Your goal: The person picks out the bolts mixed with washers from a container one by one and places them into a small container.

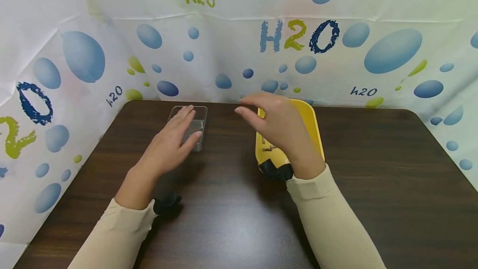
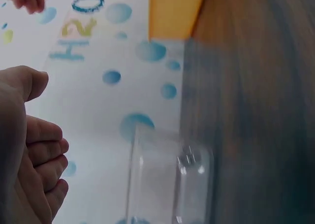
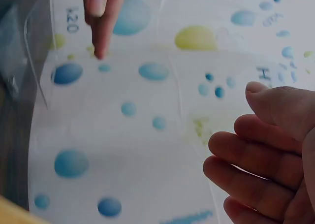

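A clear plastic box (image 1: 200, 113) with compartments stands near the table's back edge, left of centre. Over its left side hovers my left hand (image 1: 168, 144), fingers straight, thumb spread, holding nothing. In the left wrist view the box (image 2: 157, 184) appears beside the hand, with a small dark item inside it. To the right lies a yellow tray (image 1: 310, 121); a few small metal screws (image 1: 267, 149) show in its lower left part. Above the tray my right hand (image 1: 278, 121) is raised with loosely bent fingers and nothing in its grasp. It hides much of the tray's inside.
The dark brown wooden table (image 1: 224, 202) ends at a white curtain (image 1: 231, 36) printed with blue and green drops, behind and to the left. Black wrist cameras (image 1: 167, 204) hang beneath both wrists, the right one overlapping the tray's front edge.
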Motion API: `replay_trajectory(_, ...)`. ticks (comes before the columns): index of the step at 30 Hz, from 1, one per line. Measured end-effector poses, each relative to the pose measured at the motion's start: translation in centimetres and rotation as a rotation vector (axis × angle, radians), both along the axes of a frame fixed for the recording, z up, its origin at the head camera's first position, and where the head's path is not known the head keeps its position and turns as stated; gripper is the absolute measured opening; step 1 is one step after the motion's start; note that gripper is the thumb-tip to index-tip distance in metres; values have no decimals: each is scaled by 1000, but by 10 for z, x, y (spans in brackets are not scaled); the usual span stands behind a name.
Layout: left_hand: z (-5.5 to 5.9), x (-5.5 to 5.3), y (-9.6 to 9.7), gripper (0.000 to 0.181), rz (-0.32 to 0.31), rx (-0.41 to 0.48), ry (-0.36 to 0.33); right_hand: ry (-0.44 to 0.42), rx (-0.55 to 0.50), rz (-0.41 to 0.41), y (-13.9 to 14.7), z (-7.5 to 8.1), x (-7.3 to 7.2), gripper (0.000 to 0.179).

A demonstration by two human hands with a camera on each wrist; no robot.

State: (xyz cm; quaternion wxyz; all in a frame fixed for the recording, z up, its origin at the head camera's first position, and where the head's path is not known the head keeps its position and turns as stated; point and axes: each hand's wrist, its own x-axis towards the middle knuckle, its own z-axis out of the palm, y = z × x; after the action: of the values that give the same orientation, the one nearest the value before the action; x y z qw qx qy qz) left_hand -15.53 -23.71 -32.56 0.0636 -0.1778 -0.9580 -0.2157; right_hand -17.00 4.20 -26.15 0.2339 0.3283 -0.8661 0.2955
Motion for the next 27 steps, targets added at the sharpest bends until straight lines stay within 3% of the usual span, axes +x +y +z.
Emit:
replay_trajectory(8,4,1,57,67,-129,-13,11,-48,-9,-90,39,-4,-14,29)
replay_trajectory(15,-6,4,105,71,-233,-34,-54,-227,33,-151,53,-11,-28,32)
replay_trajectory(22,-20,4,123,78,-249,-79,-122,-387,65,-180,54,-22,-39,34)
replay_trajectory(27,-29,2,127,80,-261,-126,-131,-506,151,-193,52,-31,-46,36)
